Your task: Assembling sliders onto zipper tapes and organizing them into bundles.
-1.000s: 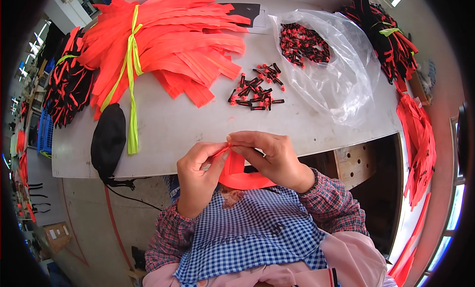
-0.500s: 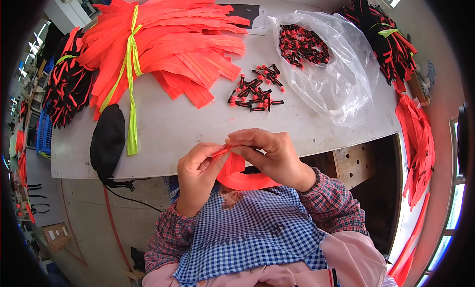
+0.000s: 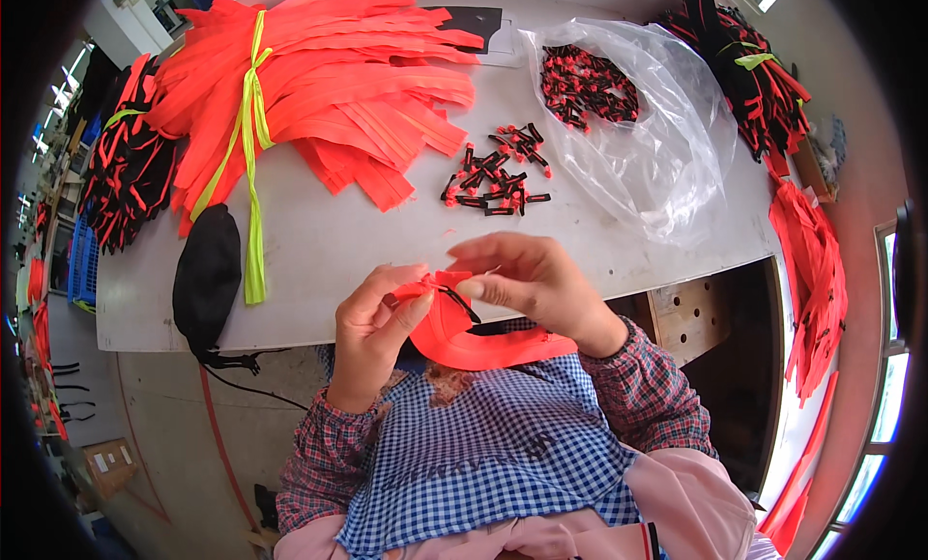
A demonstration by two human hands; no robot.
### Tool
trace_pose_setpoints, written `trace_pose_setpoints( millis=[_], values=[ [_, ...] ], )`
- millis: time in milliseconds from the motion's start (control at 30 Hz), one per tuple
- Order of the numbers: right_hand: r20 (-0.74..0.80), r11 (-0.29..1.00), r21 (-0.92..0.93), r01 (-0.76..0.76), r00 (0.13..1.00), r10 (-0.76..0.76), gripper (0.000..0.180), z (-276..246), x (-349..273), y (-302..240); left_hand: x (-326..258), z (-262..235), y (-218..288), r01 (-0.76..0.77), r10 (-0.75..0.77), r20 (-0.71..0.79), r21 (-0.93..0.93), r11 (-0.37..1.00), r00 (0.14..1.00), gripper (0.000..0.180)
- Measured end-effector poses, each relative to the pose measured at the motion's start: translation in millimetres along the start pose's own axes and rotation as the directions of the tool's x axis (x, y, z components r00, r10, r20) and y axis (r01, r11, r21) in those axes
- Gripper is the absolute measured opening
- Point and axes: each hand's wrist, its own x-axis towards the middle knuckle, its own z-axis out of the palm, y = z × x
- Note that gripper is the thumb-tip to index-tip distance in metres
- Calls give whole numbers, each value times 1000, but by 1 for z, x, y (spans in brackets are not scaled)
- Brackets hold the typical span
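Head view showed the flat, curved red-orange strip [image 3: 483,353] near the desk's [image 3: 338,241] front edge, its end partly hidden by the pinching left hand [image 3: 365,328]. Whether the blurred right hand [image 3: 546,294] grasped the black tab [image 3: 462,306], I could not tell. Lettering on the checked apron [image 3: 483,415] was unclear.

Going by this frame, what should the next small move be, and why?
Probably the right hand should pinch the slim black piece lying against the bright red-orange fabric strip: the left hand holds that strip near its end, and the black piece lies beside the right thumb, its lower end seemingly free.
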Motion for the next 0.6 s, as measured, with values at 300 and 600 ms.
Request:
trace_pose_setpoints(
  millis=[300,600],
  values=[
    [250,930,349,-117,968,28,14,13,-1,17,-3,-5,-12,55,-21,104,-338,939,994,22],
    [149,965,228,-126,984,93,20,12,-5,13,-5,-2,2,91,-79,113,-104,990,990,22]
  ],
)
